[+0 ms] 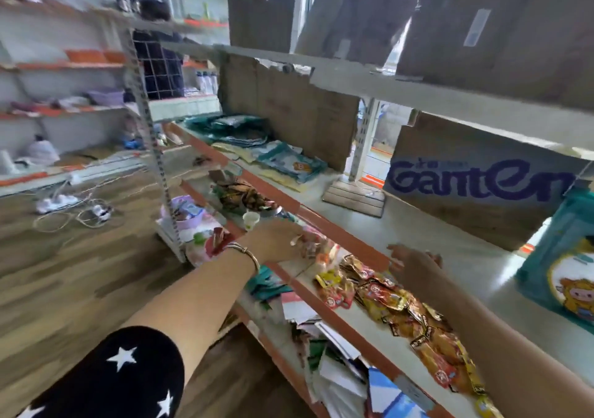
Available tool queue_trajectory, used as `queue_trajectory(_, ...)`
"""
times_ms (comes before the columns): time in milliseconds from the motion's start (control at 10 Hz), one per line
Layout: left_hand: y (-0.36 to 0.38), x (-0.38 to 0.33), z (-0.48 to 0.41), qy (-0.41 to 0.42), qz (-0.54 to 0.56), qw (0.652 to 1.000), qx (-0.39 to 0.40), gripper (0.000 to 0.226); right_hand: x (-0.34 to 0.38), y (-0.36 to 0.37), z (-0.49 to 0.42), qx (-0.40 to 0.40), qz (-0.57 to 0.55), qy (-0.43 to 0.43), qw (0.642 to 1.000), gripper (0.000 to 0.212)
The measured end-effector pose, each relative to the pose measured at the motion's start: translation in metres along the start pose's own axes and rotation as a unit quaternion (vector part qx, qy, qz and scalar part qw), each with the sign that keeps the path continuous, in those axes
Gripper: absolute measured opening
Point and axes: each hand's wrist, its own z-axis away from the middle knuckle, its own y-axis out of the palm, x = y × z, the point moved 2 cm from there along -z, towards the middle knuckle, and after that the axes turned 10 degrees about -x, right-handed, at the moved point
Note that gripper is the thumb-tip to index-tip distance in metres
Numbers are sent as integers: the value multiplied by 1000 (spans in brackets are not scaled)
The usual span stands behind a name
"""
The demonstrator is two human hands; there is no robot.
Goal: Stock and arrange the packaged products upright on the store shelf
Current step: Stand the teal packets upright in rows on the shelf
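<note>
My fingers (398, 253) are at the snack packets (395, 302), work hardly begun.
Right hand (416, 265) is loose, open; left hand (276, 241) grip I cannot tell. Packets lie flat on the shelf (450, 257); one teal bag (559, 257) stands.

Bare shelf board (418, 225) lies open at mid-frame, hemmed by snack packets (401, 302) in front, the Ganten carton (475, 192) behind, a teal pack (565, 257) at right.

Two hands are counted, left hand (273, 241) and right hand (414, 266); one teal package (559, 263), one paper cup (250, 220) and one Ganten carton (475, 192) are seen; the snack packets (401, 305) cannot be counted
</note>
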Motion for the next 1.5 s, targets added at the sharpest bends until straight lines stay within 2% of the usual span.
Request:
queue_trajectory(100, -7, 55, 0, -51, 12, 999, 4, 38, 54, 5, -38, 1, 63, -64, 996, 44)
queue_trajectory(200, -14, 112, -1, -111, 48, 993, 9, 36, 109, 14, -78, 11, 24, -62, 998, 40)
queue_trajectory(300, -19, 166, -6, -128, 49, 991, -2, 33, 156, 24, -117, -3, -18, -46, 999, 38)
queue_trajectory(400, -22, 216, -19, -114, 28, 993, 2, 33, 206, 36, -152, -4, -8, -75, 997, 37)
queue_trajectory(600, -24, 295, -67, -94, 8, 995, 7, 19, 263, 68, -225, 5, -67, -61, 996, 39)
queue_trajectory(700, -15, 324, -91, -88, -10, 996, 12, 12, 279, 80, -256, 5, -48, -70, 996, 40)
queue_trajectory(800, -4, 348, -117, -87, -5, 995, 42, 27, 293, 86, -288, 15, -53, -76, 996, 42)
queue_trajectory(1000, 16, 396, -191, -79, 26, 996, 12, 44, 312, 111, -391, 29, -53, -65, 996, 44)
queue_trajectory(1200, 36, 439, -271, -191, 175, 966, -8, 37, 337, 135, -493, 46, -3, -53, 997, 36)
queue_trajectory(1300, 43, 454, -305, -225, 252, 941, -9, 36, 353, 145, -532, 58, 27, -75, 995, 33)
queue_trajectory(1400, 51, 468, -332, -238, 282, 929, -21, 36, 369, 157, -558, 77, 39, -83, 993, 41)
queue_trajectory(1500, 65, 488, -359, -266, 332, 905, -14, 36, 385, 170, -581, 79, 55, -88, 991, 40)
